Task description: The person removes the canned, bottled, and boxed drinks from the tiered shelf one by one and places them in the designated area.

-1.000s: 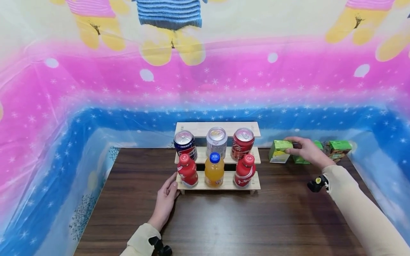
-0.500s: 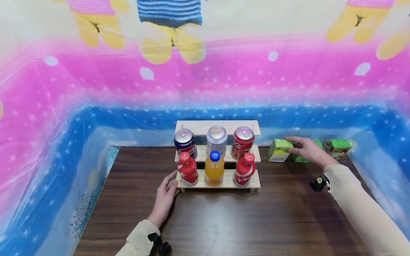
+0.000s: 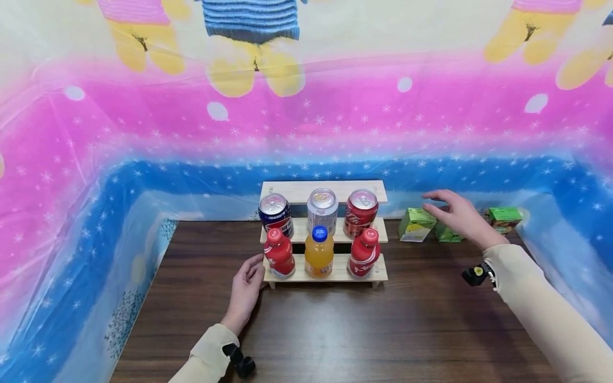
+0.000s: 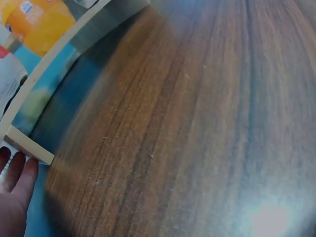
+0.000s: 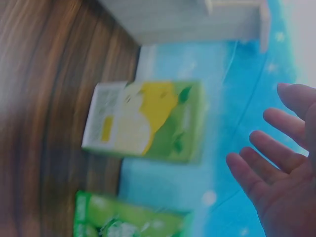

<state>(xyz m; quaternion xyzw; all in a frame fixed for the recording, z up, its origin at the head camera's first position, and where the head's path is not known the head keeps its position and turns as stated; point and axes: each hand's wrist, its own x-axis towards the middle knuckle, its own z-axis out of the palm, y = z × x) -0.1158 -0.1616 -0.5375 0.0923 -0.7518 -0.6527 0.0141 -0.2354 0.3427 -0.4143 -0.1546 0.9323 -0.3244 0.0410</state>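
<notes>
My left hand [image 3: 246, 284] rests at the left end of a tiered wooden rack [image 3: 330, 272]; in the left wrist view its fingers [image 4: 27, 175] lie by the rack's leg [image 4: 29, 144]. On the lowest tier stand two red bottles [image 3: 280, 256] with an orange juice bottle [image 3: 319, 255] between them. The middle tier carries a dark blue can [image 3: 275, 213], a silver can [image 3: 322, 210] and a red can [image 3: 361, 211]. My right hand [image 3: 462, 218] holds nothing, fingers spread, just above and right of a green-and-yellow drink carton [image 5: 148, 121] that stands upright on the table.
Beside that carton stands a green carton [image 5: 123, 217], partly behind my right hand in the head view. Another green-topped carton [image 3: 504, 218] is farther right. A printed cloth [image 3: 306, 122] hangs behind the brown wooden table [image 3: 325, 330]. No item shows on the rack's top board [image 3: 323, 191].
My right hand has let go of the green-and-yellow carton and lifted slightly from it. The carton stays upright. My left hand remains at the rack's end.
</notes>
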